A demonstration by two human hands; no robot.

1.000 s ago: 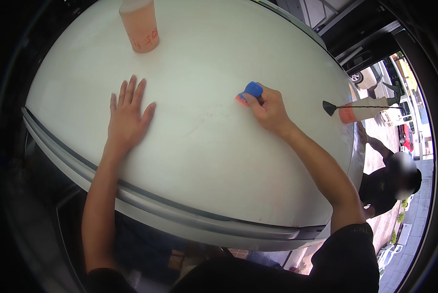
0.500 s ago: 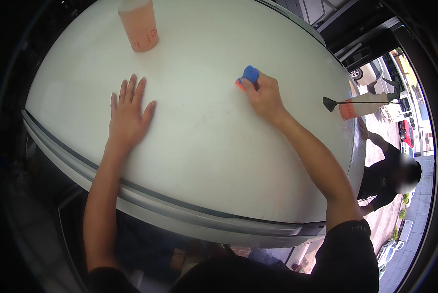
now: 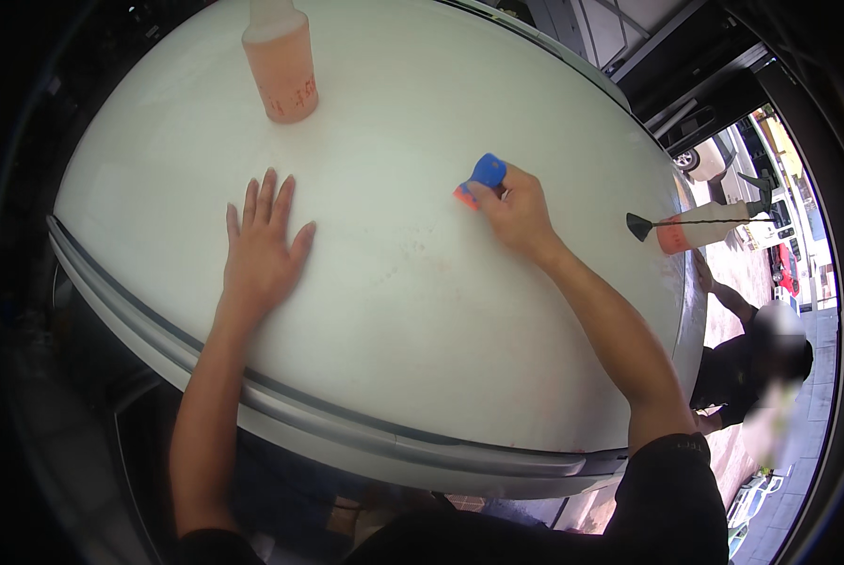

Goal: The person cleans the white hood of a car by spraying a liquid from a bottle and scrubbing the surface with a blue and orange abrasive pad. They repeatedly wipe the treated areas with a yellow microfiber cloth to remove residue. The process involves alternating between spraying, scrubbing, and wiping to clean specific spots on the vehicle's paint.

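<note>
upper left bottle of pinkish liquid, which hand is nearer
Left. The left hand lies flat on the white surface below the bottle in the picture; the right hand, gripping a blue tool, is farther, to the bottle's lower right.

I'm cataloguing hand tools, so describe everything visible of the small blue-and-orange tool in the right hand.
The small blue-and-orange hand tool has a rounded, smooth blue body, apparently plastic, and a narrow orange-red edge at its lower left. It sits tilted, gripped between thumb and fingers of the bare right hand, which hide part of it. It is over the smooth, pale vehicle roof; whether its edge touches the surface is unclear.
</note>
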